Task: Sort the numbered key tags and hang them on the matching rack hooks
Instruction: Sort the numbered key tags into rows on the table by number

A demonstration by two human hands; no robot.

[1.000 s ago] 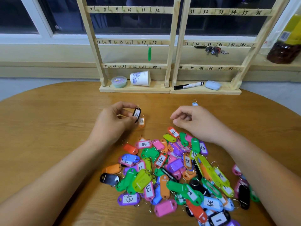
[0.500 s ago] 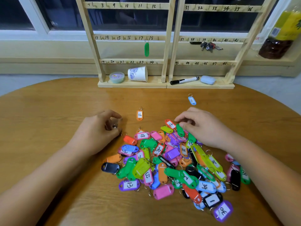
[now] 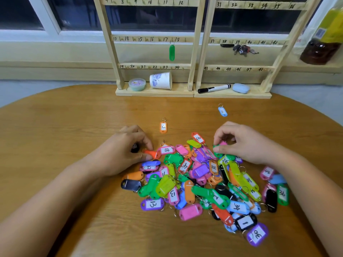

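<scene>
A heap of coloured numbered key tags lies on the round wooden table. My left hand rests at the heap's left edge with a black tag tucked in its curled fingers; its thumb and forefinger touch a red tag. My right hand pinches a green tag at the heap's top right. Orange tag 12 and blue tag 6 lie apart. Two wooden racks stand behind; a green tag hangs near 18.
A bunch of keys hangs near 39 and 40. On the rack bases sit a small tub, a tipped paper cup, a black marker and a pale blue oval thing. A bottle stands on the sill at right.
My left hand has come down from in front of me to the heap's left edge, closing round the black tag. My right hand has gone down into the heap onto a green tag.
</scene>
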